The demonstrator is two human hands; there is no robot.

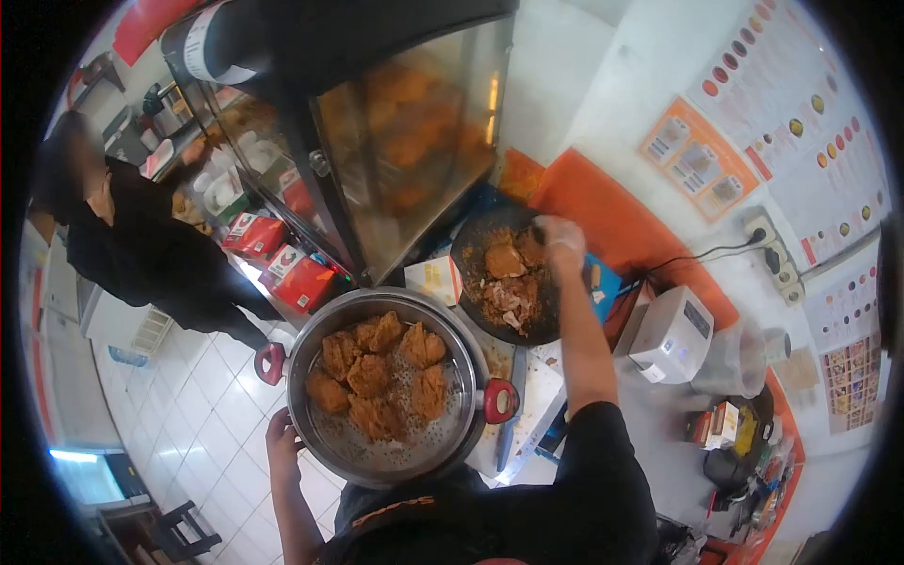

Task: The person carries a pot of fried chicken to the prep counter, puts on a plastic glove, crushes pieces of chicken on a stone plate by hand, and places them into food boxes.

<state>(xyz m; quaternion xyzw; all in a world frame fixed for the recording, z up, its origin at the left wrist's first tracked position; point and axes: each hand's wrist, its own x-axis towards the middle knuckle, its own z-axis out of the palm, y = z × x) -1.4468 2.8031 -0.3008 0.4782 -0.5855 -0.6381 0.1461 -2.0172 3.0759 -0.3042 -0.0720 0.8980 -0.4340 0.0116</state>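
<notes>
Reaching to the far rim of the round black pan [467,256], the right hand [562,241], grip too blurred to tell, has browned chicken pieces [504,260] just leftward, the left hand [283,439] loosely uncurled beside the round, red-handled steel pot [419,457].

From my remote feed: between 11 and 12, black-framed display cabinet [309,127], orange-brown food [405,132] behind its glass. I log a person in black [141,226] between 9 and 10; two red boxes [299,280] closer in at 9. White tiled floor [193,381] at 8, dark stool [184,530] between 7 and 8. Orange poster [699,158] on the wall at 2, socket strip [774,256] at 3, white boxy machine [680,331] between 3 and 4.
</notes>
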